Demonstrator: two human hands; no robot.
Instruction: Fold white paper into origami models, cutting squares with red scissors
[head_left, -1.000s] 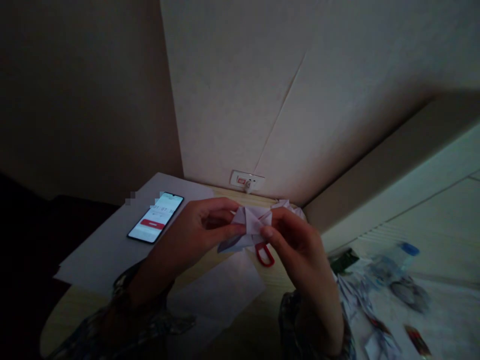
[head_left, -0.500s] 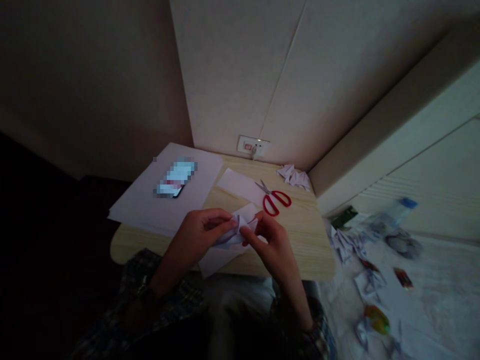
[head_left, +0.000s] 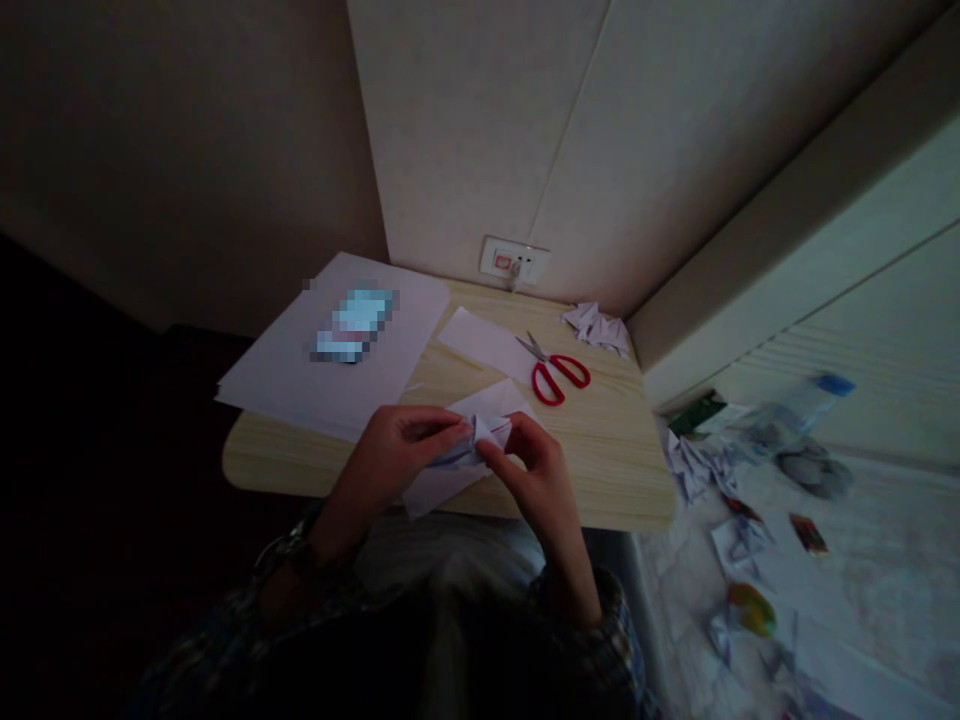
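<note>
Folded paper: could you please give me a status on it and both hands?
Left hand, right hand: both pinching folded paper. Paper over near edge of table. Red scissors apart, nothing blocking.

Dim home room corner, small wooden table, wall socket

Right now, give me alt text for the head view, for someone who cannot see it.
The left hand and right hand pinch a folded white paper over a pale wooden table in dim light. Red-handled scissors, white sheets and a heap of folded papers lie on it.
</note>
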